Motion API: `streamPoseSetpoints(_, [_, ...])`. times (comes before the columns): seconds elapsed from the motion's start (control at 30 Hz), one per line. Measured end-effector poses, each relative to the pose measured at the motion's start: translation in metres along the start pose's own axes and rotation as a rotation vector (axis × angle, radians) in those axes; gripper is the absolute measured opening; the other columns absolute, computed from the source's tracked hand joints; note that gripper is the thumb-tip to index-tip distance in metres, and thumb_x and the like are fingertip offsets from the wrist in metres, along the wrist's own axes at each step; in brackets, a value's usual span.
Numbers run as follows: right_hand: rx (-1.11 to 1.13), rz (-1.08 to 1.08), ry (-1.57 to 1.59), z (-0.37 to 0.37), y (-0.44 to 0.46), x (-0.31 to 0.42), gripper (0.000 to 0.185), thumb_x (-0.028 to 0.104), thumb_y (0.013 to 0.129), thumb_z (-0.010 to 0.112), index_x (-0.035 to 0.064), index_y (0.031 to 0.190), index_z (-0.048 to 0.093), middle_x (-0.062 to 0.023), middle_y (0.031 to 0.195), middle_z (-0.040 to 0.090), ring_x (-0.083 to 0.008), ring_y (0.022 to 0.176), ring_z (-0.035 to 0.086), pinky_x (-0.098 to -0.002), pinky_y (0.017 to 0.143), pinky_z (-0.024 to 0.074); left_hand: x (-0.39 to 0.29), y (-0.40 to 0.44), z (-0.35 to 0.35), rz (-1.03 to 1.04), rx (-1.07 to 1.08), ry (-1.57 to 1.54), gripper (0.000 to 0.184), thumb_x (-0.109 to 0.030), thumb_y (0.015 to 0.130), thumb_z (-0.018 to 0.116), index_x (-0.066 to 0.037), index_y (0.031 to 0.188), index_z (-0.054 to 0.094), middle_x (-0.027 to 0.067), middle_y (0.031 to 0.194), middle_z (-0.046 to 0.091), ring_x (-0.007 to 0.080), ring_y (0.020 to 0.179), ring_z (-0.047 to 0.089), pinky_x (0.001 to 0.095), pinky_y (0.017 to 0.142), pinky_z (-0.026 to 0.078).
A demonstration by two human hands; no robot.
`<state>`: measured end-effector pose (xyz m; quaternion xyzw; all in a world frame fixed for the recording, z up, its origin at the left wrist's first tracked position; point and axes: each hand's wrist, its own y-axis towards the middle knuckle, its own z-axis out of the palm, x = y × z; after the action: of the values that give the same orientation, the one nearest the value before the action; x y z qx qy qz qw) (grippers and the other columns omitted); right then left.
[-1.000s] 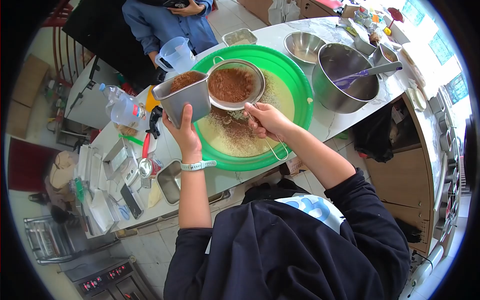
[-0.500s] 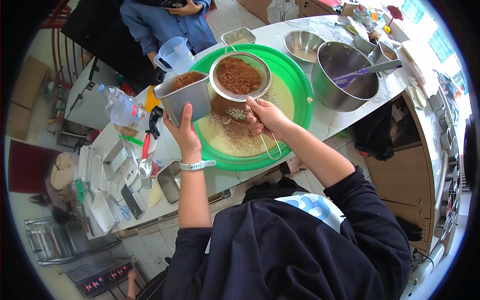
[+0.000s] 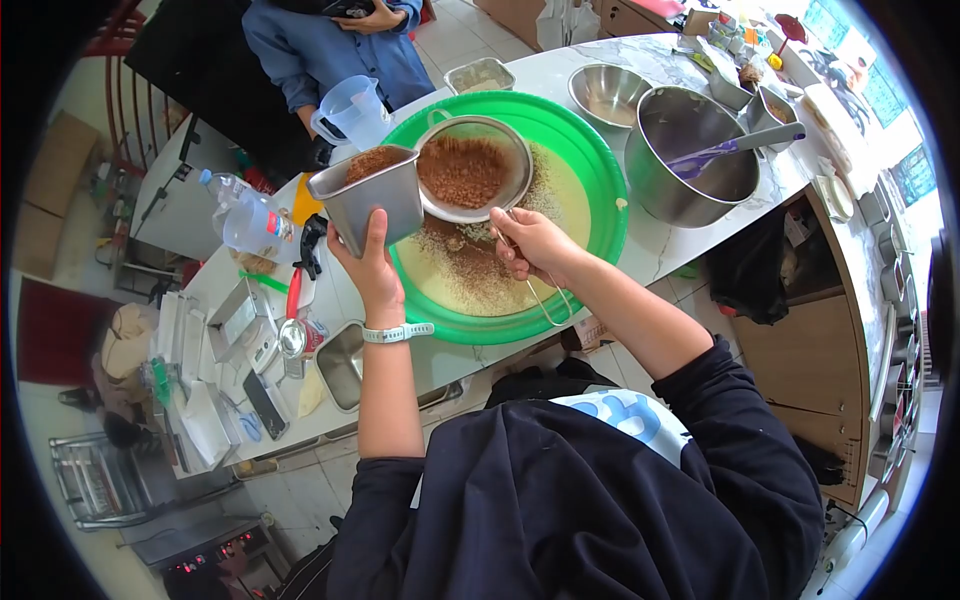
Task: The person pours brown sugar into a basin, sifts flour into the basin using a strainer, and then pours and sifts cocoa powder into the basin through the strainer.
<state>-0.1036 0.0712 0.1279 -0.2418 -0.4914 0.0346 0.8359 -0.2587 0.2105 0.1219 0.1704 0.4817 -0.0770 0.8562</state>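
Note:
My left hand [image 3: 372, 268] is wrapped round a tilted metal container [image 3: 376, 205] with brown powder inside. Its upper edge is close beside the sieve [image 3: 524, 172], whose wire handle my right hand [image 3: 530, 243] grips. Brown powder [image 3: 465, 172] lies in the sieve's mesh. Both are over a large green basin [image 3: 608, 200] that holds a pale yellow mixture [image 3: 430, 280], with brown powder scattered on its surface below the sieve.
A steel pot [image 3: 690, 205] with a purple spatula [image 3: 700, 158] and a steel bowl [image 3: 608, 92] stand right of the basin. A clear jug [image 3: 354, 110] stands behind it, near a person in blue [image 3: 320, 50]. Left are an empty metal pan [image 3: 342, 368] and a phone [image 3: 265, 404].
The sieve moved right and away from the container, then back left beside it. My left hand and the container have stayed nearly still.

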Motion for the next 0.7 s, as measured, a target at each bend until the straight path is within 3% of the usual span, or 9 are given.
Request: streamPoseSetpoints(0.7, [0.033,-0.063,0.075,-0.0061,-0.0025,0.002,0.029,0.032,0.094,0.04,0.0063,0.082,0.042,-0.0011,0.056,0.042,-0.0099,0.04,0.038,-0.0244,0.037,0.0357,0.0005,-0.0001,-0.0027,-0.011,-0.019,0.063,0.085,-0.015,0.07,0.076,0.0,0.129,0.017,0.0121,0.122,0.036,0.0202,0.112,0.041,0.0329,0.097,0.033])
